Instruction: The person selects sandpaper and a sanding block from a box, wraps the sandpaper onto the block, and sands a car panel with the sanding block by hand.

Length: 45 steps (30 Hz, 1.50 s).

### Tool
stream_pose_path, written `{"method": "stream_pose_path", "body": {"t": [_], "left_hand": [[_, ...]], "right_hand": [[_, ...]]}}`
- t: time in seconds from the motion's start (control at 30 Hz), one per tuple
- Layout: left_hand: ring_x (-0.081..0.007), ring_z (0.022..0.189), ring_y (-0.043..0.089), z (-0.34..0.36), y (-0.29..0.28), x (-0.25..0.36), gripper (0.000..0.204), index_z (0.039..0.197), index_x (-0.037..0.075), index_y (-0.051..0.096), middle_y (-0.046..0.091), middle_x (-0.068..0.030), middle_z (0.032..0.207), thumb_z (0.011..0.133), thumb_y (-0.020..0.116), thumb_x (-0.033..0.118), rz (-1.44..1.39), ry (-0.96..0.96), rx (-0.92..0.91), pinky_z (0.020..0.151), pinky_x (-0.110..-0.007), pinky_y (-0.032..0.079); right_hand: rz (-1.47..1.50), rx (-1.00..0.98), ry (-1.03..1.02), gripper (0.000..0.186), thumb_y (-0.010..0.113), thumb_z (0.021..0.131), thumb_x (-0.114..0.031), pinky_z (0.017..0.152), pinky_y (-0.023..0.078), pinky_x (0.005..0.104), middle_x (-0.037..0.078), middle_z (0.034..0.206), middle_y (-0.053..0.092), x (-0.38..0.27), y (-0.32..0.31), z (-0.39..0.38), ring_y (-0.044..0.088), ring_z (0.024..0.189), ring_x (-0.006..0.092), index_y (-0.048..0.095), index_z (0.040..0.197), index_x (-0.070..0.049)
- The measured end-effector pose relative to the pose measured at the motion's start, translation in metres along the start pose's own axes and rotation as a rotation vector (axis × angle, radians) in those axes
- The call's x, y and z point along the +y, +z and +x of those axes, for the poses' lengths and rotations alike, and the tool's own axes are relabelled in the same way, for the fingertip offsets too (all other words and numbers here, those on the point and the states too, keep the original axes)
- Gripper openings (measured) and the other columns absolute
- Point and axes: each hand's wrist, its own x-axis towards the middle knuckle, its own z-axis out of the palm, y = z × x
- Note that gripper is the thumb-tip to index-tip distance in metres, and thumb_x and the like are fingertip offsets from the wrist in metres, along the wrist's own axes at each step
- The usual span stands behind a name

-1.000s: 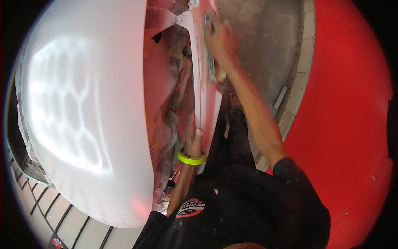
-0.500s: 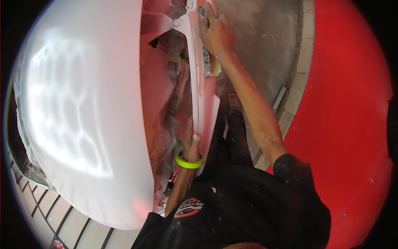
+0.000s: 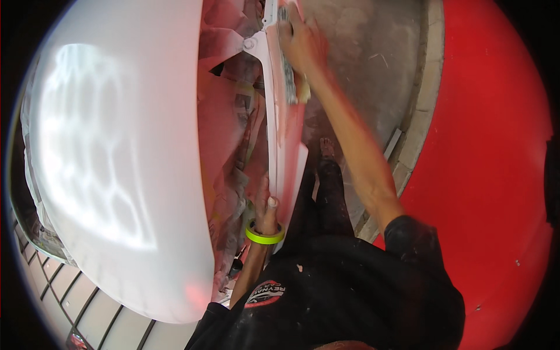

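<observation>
A long white painted panel edge (image 3: 274, 140) runs up the middle, with a hinge arm (image 3: 249, 44) at its upper left. My right hand (image 3: 300, 44) is closed on a long sanding block (image 3: 290, 87) with a speckled grey sheet, pressed along the upper part of that edge, slightly blurred. My left hand (image 3: 267, 207) grips the panel's edge lower down, a bright yellow-green tape roll (image 3: 265, 238) round its wrist.
A large glossy white curved panel (image 3: 122, 163) fills the left, beside paper-masked cavities (image 3: 227, 146). A red glossy surface (image 3: 490, 175) fills the right, past a concrete kerb (image 3: 426, 87). My bare foot (image 3: 326, 149) is on the grey floor below.
My right hand and the block have moved forward along the panel edge. The panel and my left hand sit slightly lower in the picture.
</observation>
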Motion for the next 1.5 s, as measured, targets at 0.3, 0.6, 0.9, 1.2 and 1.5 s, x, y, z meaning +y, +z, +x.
{"method": "stream_pose_path", "body": {"t": [0.3,0.6,0.9,1.2,1.5], "left_hand": [[-0.0317,0.146,0.040,-0.007,-0.007,-0.018,0.089,0.153,-0.009,0.039,0.044,-0.0233,0.154,0.100,0.052,0.062,0.103,0.072,0.065,0.121,-0.043,0.028],[-0.0363,0.145,0.040,-0.013,-0.010,-0.010,0.089,0.153,-0.008,0.040,0.040,-0.0258,0.156,0.099,0.052,0.062,0.141,0.043,0.103,0.120,-0.044,0.029],[-0.0363,0.144,0.042,-0.015,-0.002,-0.031,0.092,0.153,-0.009,0.039,0.043,-0.0273,0.155,0.098,0.052,0.064,0.113,-0.003,0.131,0.120,-0.044,0.029],[-0.0285,0.135,0.050,0.001,0.009,0.005,0.097,0.150,-0.010,0.040,0.052,-0.0210,0.145,0.096,0.051,0.071,0.001,-0.049,0.060,0.114,-0.040,0.036],[-0.0256,0.136,0.050,0.020,-0.015,-0.006,0.080,0.151,-0.007,0.043,0.054,-0.0171,0.147,0.105,0.046,0.059,0.152,-0.058,0.103,0.116,-0.038,0.035]], "right_hand": [[0.075,-0.156,0.009,0.052,0.055,0.101,-0.032,0.077,0.054,0.0536,0.028,0.103,0.061,-0.024,-0.023,-0.006,0.065,0.090,0.0481,0.051,0.151,-0.021],[0.127,-0.203,0.012,0.048,0.054,0.100,-0.035,0.079,0.054,0.0547,0.026,0.097,0.063,-0.030,-0.034,-0.060,0.065,0.090,0.0475,0.056,0.148,-0.026],[0.030,-0.145,0.024,0.051,0.055,0.100,-0.036,0.083,0.053,0.0551,0.027,0.098,0.062,0.009,0.009,0.029,0.064,0.089,0.0503,0.056,0.147,-0.016],[0.050,-0.157,0.051,0.055,0.060,0.096,-0.030,0.080,0.055,0.0521,0.025,0.110,0.064,-0.003,-0.016,-0.004,0.067,0.094,0.0446,0.054,0.148,-0.012],[0.323,-0.102,0.368,0.056,0.056,0.101,-0.035,0.096,0.053,0.0430,0.025,0.128,0.068,0.043,-0.042,-0.038,0.066,0.119,0.0386,0.051,0.152,-0.013]]}}
